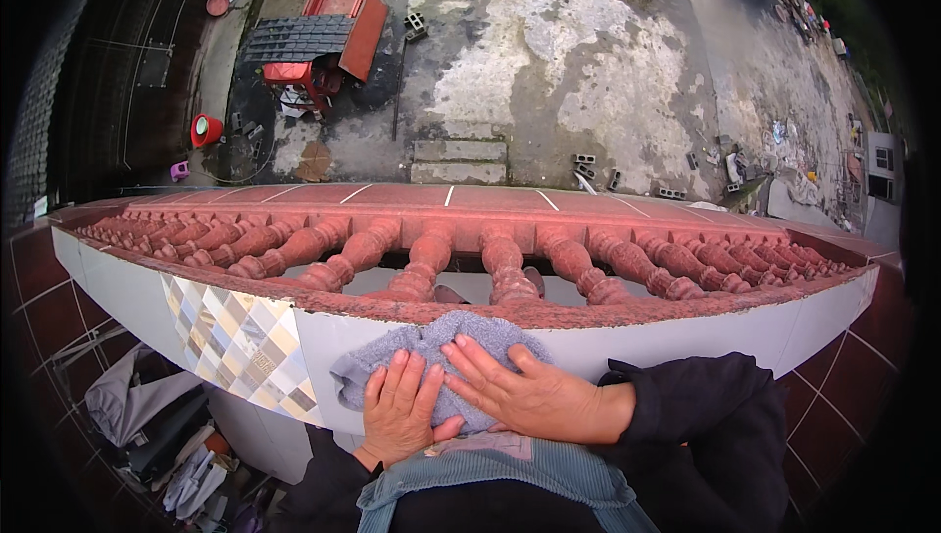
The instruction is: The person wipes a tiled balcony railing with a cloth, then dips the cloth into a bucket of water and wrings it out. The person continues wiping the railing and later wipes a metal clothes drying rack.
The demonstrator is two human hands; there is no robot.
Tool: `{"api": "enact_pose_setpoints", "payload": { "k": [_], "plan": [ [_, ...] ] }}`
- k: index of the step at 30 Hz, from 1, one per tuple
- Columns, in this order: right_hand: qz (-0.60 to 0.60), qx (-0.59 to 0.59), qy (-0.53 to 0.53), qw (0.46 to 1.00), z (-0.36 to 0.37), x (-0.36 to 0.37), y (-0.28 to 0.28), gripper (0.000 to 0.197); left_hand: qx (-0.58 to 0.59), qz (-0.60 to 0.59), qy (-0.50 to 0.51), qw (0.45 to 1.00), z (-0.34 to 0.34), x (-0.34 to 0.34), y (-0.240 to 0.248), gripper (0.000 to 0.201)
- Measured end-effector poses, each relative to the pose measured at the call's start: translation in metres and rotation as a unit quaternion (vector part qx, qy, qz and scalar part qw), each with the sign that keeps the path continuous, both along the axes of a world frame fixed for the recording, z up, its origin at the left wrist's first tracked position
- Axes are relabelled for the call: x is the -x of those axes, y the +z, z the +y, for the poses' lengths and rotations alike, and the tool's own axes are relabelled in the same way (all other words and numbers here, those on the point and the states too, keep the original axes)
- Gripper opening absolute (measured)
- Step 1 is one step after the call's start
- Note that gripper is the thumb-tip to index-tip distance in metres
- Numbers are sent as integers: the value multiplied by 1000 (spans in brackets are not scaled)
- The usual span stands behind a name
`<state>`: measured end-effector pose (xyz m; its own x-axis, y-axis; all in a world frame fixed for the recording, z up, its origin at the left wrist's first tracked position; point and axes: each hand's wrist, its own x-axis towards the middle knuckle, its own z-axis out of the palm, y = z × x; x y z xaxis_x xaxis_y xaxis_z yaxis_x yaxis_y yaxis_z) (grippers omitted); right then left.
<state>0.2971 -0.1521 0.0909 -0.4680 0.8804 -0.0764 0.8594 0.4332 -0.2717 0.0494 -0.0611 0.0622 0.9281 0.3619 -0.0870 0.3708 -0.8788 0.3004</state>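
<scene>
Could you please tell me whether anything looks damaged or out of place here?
The patterned tile left of the cloth looks odd, since the rest of the visible ledge is plain and pale. The red rail also has a ragged, worn-looking edge.

Soft, diffuse daylight; fisheye-bent edges, black corners.

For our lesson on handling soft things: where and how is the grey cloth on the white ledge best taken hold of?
Probably by its left edge, pinched from the left: the grey cloth juts out there uncovered, while the left hand and right hand lie flat across its middle.
</scene>
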Motion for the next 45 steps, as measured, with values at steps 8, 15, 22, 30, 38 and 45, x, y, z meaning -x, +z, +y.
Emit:
{"api": "enact_pose_setpoints", "payload": {
  "k": [8, 15, 22, 30, 38, 45],
  "plan": [
    [30, 55, 38, 997, 23, -2, 5, 88, 38, -1, 70, 997, 2, -7, 4, 81],
    [-31, 23, 63, 997, 52, 8, 5, 87, 55, -5, 136, 989, 19, -9, 15, 82],
    [-70, -42, 78, 994, 103, 39, -5, 84, 13, -17, 230, 973, 52, 11, 18, 79],
    [-73, -131, 107, 983, 164, 94, -26, 83, -54, -36, 312, 948, 77, 55, 6, 77],
    [-25, -137, 157, 978, 161, 69, -20, 77, -43, -19, 314, 948, 65, 50, 6, 78],
    [18, -113, 179, 977, 144, 40, -21, 79, -28, -18, 315, 948, 38, 24, 8, 80]
  ]
}}
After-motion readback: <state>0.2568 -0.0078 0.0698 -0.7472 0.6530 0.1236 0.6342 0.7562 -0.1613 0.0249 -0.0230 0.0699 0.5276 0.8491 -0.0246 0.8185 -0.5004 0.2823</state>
